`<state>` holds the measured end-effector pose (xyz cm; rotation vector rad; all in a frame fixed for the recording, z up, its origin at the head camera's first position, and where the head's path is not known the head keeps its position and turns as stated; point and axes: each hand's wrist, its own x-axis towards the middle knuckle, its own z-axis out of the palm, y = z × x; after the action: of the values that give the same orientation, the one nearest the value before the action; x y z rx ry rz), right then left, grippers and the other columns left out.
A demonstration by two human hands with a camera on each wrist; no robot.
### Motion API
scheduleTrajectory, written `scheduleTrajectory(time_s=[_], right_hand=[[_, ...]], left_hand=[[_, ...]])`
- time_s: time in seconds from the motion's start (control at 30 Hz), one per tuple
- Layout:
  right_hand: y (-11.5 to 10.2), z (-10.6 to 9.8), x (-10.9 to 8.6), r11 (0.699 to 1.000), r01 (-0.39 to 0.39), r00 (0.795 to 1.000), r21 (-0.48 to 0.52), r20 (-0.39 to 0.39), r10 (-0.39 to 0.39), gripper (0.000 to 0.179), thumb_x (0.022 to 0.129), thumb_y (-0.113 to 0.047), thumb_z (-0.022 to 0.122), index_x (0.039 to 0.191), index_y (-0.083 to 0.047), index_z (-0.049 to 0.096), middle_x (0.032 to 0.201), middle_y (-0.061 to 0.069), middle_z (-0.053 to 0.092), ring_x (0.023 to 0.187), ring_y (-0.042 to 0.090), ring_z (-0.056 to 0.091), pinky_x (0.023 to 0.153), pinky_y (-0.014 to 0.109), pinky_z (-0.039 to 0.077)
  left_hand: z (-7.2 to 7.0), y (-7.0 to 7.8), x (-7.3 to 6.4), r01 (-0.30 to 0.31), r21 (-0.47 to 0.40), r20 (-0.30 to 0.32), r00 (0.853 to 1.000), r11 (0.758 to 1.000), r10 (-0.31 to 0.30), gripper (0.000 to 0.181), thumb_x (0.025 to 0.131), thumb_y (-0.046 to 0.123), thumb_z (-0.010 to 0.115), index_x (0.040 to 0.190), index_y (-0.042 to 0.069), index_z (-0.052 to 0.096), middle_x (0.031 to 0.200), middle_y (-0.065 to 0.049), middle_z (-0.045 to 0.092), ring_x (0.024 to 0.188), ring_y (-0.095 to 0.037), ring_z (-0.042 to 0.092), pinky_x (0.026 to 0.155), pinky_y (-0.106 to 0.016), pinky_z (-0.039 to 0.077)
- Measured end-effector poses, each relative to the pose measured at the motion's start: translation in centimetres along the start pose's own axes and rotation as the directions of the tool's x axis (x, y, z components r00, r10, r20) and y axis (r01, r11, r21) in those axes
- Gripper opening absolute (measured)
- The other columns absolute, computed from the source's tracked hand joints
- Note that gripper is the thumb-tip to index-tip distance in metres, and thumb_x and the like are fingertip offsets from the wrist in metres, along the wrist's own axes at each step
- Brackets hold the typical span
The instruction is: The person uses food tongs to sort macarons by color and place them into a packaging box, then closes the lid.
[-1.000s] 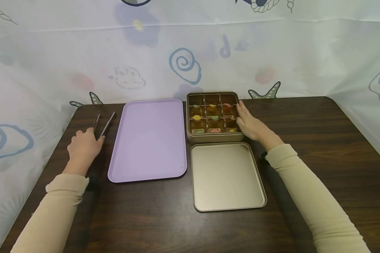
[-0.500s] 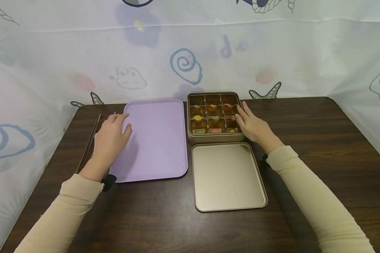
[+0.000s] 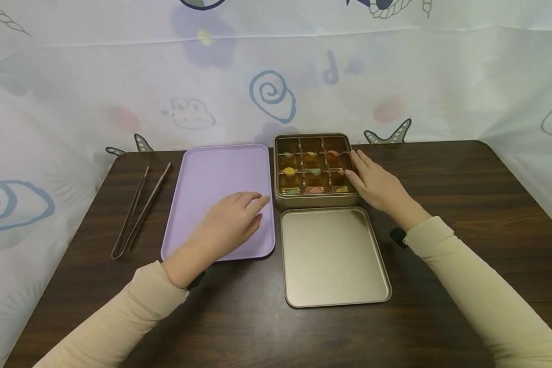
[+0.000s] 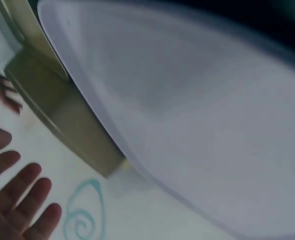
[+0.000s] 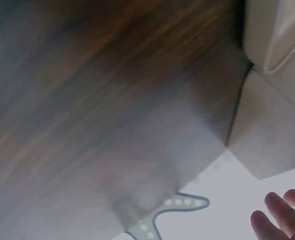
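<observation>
My left hand hangs over the lilac tray, close to its right edge, with relaxed fingers and nothing in them. Beyond its fingertips stands a gold tin. A brown divided insert fills the tin, and small wrapped sweets in yellow, green and pink lie in its compartments. At the tin's right side is my right hand, fingers extended, fingertips right at the rim. In the left wrist view the left fingers are spread apart, holding nothing.
In front of the tin a flat gold lid lies on the dark wooden table. Metal tongs lie left of the tray. A patterned white cloth hangs behind the table's back edge.
My left hand has let go of the tongs, leaving them on the table, and moved right across the tray toward the tin. The right hand stays by the tin, shifting slightly.
</observation>
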<state>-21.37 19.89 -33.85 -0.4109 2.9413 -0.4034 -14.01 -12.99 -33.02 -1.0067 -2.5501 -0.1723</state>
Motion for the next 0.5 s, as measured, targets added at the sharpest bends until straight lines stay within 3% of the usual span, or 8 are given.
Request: scheduleTrajectory(time_s=[0.13, 0.3, 0.4, 0.5], right_hand=[[-0.2, -0.9, -2.1, 0.997, 0.075, 0.997, 0.010, -0.016, -0.075, 0.065, 0.103, -0.042, 0.029, 0.154, -0.009, 0.007, 0.161, 0.017, 0.008, 0.143, 0.043, 0.021, 0.110, 0.059, 0.027], [0.2, -1.2, -4.9, 0.982, 0.189, 0.982, 0.029, -0.024, -0.188, 0.062, 0.102, -0.032, 0.041, 0.154, -0.011, 0.014, 0.160, 0.014, 0.016, 0.141, 0.040, 0.029, 0.105, 0.059, 0.034], [0.8, -0.7, -6.3, 0.959, 0.282, 0.958, 0.005, -0.046, -0.282, 0.060, 0.100, -0.023, 0.048, 0.152, -0.010, 0.022, 0.157, 0.016, 0.026, 0.137, 0.039, 0.038, 0.102, 0.056, 0.040], [1.5, 0.0, -7.4, 0.912, 0.407, 0.909, -0.057, -0.072, -0.410, 0.057, 0.095, -0.015, 0.056, 0.148, -0.006, 0.034, 0.150, 0.017, 0.039, 0.130, 0.036, 0.048, 0.097, 0.051, 0.046]], left_hand=[[0.7, 1.1, 0.0, -0.150, 0.020, 0.038, 0.988, 0.989, 0.149, 0.036, 0.085, 0.013, 0.067, 0.120, 0.006, 0.064, 0.110, -0.010, 0.068, 0.100, -0.026, 0.065, 0.091, -0.037, 0.051], [1.1, 1.8, -0.1, -0.280, 0.022, 0.128, 0.953, 0.960, 0.275, 0.038, 0.083, 0.011, 0.067, 0.121, 0.010, 0.063, 0.114, -0.005, 0.068, 0.104, -0.022, 0.064, 0.095, -0.034, 0.049], [1.3, 2.0, -0.1, -0.326, 0.021, 0.169, 0.933, 0.945, 0.318, 0.039, 0.083, 0.010, 0.067, 0.122, 0.012, 0.064, 0.116, -0.003, 0.067, 0.105, -0.021, 0.063, 0.097, -0.033, 0.048], [1.5, 2.2, -0.2, -0.362, 0.012, 0.201, 0.914, 0.932, 0.352, 0.038, 0.084, 0.010, 0.066, 0.122, 0.013, 0.063, 0.117, -0.001, 0.068, 0.106, -0.019, 0.062, 0.097, -0.032, 0.047]])
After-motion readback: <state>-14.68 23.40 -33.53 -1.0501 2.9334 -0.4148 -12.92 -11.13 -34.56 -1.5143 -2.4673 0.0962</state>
